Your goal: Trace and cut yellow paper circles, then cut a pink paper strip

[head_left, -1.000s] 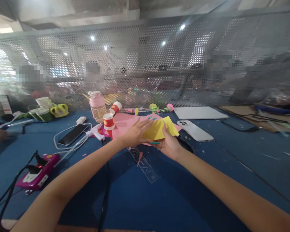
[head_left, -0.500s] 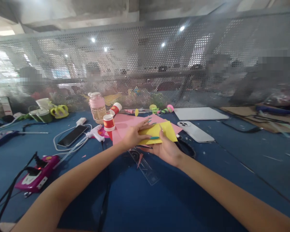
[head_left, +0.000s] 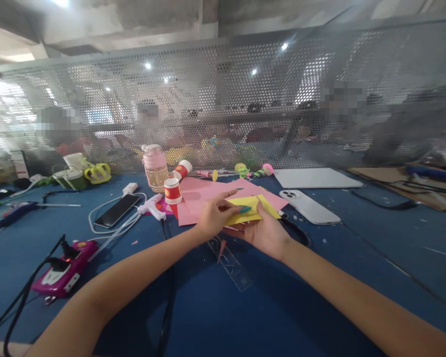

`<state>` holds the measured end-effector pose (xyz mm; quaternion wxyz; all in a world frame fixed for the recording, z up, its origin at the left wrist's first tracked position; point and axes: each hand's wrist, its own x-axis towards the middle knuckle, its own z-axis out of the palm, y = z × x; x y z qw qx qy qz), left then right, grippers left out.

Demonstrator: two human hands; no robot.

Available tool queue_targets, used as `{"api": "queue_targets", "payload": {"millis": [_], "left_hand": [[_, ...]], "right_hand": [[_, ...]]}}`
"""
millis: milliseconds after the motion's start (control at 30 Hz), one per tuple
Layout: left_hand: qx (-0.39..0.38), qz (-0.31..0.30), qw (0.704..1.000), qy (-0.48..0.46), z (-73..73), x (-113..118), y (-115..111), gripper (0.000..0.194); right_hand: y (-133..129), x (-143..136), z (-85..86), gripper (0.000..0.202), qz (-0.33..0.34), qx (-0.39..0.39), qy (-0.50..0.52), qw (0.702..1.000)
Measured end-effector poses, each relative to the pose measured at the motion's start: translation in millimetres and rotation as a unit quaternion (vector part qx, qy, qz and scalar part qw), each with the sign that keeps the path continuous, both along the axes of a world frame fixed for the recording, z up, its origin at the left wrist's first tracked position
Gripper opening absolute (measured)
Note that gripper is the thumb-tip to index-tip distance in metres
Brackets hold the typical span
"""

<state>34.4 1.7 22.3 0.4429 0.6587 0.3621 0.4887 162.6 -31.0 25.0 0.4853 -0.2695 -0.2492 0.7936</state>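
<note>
A sheet of yellow paper (head_left: 270, 204) is held up over the pink paper (head_left: 191, 191), in front of me. My right hand (head_left: 267, 235) grips it from below, thumb on top and fingers under it. My left hand (head_left: 212, 215) is closed at the paper's left part, a teal-nailed thumb lying across its face. What the left fingers do behind the thumb is partly hidden. Under the hands lies a clear plastic ruler (head_left: 232, 267) with a pink paper scrap (head_left: 222, 250) on it.
On the left are a white glue gun (head_left: 154, 206), a black phone (head_left: 118, 210) and a magenta power strip (head_left: 65, 272). Red paper cups (head_left: 173, 191) stand by a pink bottle (head_left: 155, 168). A white phone (head_left: 310, 207) lies on the right. A perforated screen (head_left: 223, 124) closes the back.
My left thumb and fingers have drawn in closer on the yellow paper, and the paper now tilts flatter. The whole view has shifted slightly, moving things rightward and down.
</note>
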Motion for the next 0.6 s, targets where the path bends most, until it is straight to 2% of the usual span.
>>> {"api": "queue_targets", "payload": {"millis": [133, 200, 267, 333, 400, 433, 467, 500, 600], "left_hand": [[-0.047, -0.069, 0.996, -0.012, 6.6, 4.4, 1.1, 0.047], [-0.075, -0.105, 0.992, 0.015, 10.9, 4.8, 4.6, 0.038], [-0.095, -0.114, 0.987, 0.066, 16.8, 1.6, 10.1, 0.026], [-0.083, -0.078, 0.984, 0.139, 24.6, -7.5, 17.4, 0.018], [-0.009, -0.004, 0.969, 0.246, 32.9, -22.4, 26.0, 0.016], [0.067, 0.043, 0.947, 0.312, 36.5, -31.4, 30.7, 0.016], [0.141, 0.082, 0.911, 0.378, 39.5, -40.5, 35.3, 0.017], [0.158, 0.105, 0.899, 0.394, 41.7, -49.3, 40.0, 0.019], [0.17, 0.103, 0.889, 0.412, 42.7, -68.8, 52.4, 0.023]], "right_hand": [[10.0, 7.2, -7.9, 0.058, -0.03, 0.003, -0.05, 0.998], [15.0, 11.6, -13.3, 0.056, -0.042, 0.017, -0.068, 0.997], [18.0, 14.4, -16.9, 0.055, -0.061, 0.034, -0.082, 0.994], [18.4, 14.6, -17.5, 0.057, -0.079, 0.048, -0.094, 0.991], [16.9, 12.7, -16.1, 0.058, -0.1, 0.064, -0.111, 0.987], [16.0, 11.4, -15.4, 0.057, -0.113, 0.071, -0.125, 0.983], [15.3, 10.4, -15.2, 0.056, -0.127, 0.078, -0.142, 0.979], [15.1, 9.7, -15.9, 0.055, -0.142, 0.084, -0.161, 0.973], [18.4, 11.6, -24.4, 0.059, -0.168, 0.121, -0.211, 0.955]]}}
